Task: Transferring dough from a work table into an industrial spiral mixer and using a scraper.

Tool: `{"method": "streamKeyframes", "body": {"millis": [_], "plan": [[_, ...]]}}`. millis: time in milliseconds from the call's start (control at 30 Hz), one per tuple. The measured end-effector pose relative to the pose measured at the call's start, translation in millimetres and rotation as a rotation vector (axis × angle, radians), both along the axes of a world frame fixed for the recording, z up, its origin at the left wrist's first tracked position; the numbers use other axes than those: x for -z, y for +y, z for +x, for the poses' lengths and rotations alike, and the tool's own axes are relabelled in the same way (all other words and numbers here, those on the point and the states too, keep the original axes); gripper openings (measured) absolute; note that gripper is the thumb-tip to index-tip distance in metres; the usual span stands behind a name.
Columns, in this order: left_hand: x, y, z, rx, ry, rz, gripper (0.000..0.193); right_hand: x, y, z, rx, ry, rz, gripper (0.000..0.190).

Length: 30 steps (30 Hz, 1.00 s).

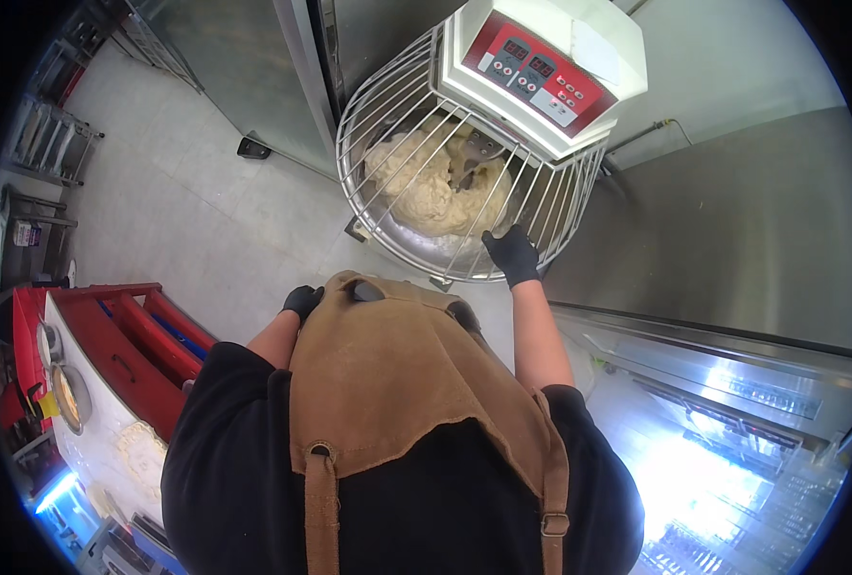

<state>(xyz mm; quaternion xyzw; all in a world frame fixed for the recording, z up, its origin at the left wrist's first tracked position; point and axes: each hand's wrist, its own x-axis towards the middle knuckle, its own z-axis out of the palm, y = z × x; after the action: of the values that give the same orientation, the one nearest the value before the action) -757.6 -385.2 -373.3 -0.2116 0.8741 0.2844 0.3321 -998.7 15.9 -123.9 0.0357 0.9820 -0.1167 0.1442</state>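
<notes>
A spiral dough mixer (541, 79) with a red control panel stands before me. Pale dough (426, 190) lies in its steel bowl (411, 241), under a wire safety guard (368, 108). My right hand (513, 253), in a black glove, is at the front rim of the guard, with its fingers around the wire. Beside my brown apron (390, 345), at its left edge, is my left hand (303, 300), also black-gloved; its fingers are partly hidden, so its grip cannot be made out.
On the left, a white worktop (95, 460) over red drawers (124, 359) holds a round pan (70, 399) and a flattened piece of dough (142, 453). A steel panel (727, 230) stands right of the mixer. A steel door (253, 65) is at the upper left.
</notes>
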Motion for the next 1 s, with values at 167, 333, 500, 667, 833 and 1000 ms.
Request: {"method": "streamKeyframes", "body": {"millis": [167, 333, 500, 667, 833, 1000], "plan": [[-7, 1, -2, -0.004, -0.001, 0.008, 0.061, 1, 0, -1, 0.008, -0.016, 0.019, 0.065], [-6, 0, -2, -0.015, -0.017, 0.021, 0.062, -1, 0, -2, -0.003, -0.074, 0.02, 0.071], [-2, 1, -1, -0.002, -0.001, 0.011, 0.065, -2, 0, -1, 0.006, -0.086, 0.019, 0.071], [5, 1, -1, -0.002, 0.015, 0.0, 0.07, 1, 1, -2, 0.002, -0.071, 0.016, 0.072], [7, 5, -5, -0.038, 0.012, 0.003, 0.07, 5, 4, 2, 0.019, 0.043, 0.003, 0.065], [4, 0, 2, -0.032, 0.048, -0.014, 0.06, 7, 0, 2, 0.007, 0.052, 0.012, 0.062]]}}
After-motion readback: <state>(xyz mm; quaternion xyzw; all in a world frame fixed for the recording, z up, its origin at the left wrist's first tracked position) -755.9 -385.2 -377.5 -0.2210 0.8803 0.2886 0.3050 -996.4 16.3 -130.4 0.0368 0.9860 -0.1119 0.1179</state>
